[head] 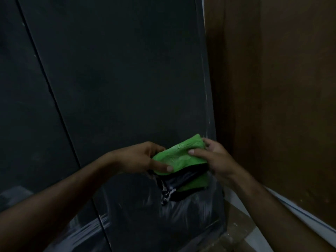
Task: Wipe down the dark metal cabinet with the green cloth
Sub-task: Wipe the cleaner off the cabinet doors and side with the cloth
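1. Two bare hands hold one folded green cloth between them, low in the frame and a little right of centre.
2. At the cloth's left end, the left hand pinches the fabric: its thumb lies across the top of the lower left corner and its curled fingers go underneath.
3. At the right end, the right hand grasps the fabric too, thumb pressed flat on the upper green face, fingers curled around the far edge.
4. Folded in layers, the cloth shows a bright green top, a black trim along its edges, and a second green layer hanging below.
5. Both forearms enter from the bottom corners, the left from the lower left, the right from the lower right.
6. Behind the cloth stands the dark metal cabinet, filling the left and centre of the frame; whether the cloth touches it cannot be told.
7. Down the cabinet's left part runs a slanted seam between panels.
8. Below the hands lies dark, shiny plastic sheeting with pale streaks.
9. On the right of the frame rises a brown wall, with a pale strip along its base.
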